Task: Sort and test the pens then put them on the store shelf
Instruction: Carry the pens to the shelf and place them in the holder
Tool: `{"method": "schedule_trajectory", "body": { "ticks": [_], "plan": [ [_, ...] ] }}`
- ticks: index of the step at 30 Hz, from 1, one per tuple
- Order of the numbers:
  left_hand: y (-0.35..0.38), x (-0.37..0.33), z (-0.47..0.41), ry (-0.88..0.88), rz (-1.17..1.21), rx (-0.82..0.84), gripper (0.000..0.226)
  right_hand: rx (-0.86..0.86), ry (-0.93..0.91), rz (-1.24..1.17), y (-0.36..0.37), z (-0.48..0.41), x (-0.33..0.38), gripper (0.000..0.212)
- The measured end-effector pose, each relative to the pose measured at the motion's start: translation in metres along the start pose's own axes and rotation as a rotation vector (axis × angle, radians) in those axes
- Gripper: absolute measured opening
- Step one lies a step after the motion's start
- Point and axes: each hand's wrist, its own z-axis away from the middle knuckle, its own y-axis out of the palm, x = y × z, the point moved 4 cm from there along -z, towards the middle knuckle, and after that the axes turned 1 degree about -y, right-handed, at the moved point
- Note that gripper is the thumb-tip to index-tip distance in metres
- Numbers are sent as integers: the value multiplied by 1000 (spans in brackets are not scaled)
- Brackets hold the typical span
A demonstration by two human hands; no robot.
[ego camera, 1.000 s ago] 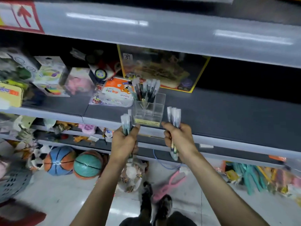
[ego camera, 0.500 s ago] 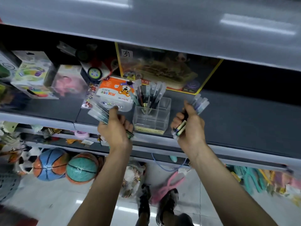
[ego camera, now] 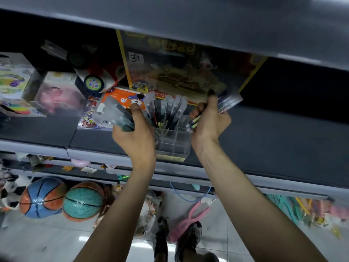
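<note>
In mid-frame the left hand (ego camera: 136,137) gripped a bundle of pens (ego camera: 115,114) with frosted caps and dark barrels, pointing upper left. The right hand (ego camera: 209,125) clutched a blurred second bunch (ego camera: 228,103) angled upper right. Between them, more capped pens (ego camera: 170,110) stood in a clear holder (ego camera: 173,144) on the grey shelf (ego camera: 283,144).

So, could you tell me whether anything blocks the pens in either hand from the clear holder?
Nothing visible does. The left hand and right hand hold pen bundles beside the clear holder. Standing pens fill its rear; the front looks free.
</note>
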Motion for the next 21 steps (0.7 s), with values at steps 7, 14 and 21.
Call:
{"method": "schedule_trajectory", "body": {
  "ticks": [7, 14, 21],
  "plan": [
    [-2, 9, 15, 130, -130, 54, 21, 67, -230, 144, 8, -5, -7, 31],
    [-9, 24, 12, 246, -298, 145, 38, 98, -359, 258, 7, -3, -12, 31],
    [-9, 24, 11, 251, -374, 181, 36, 155, -408, 268, 9, 6, -10, 32]
  ]
}}
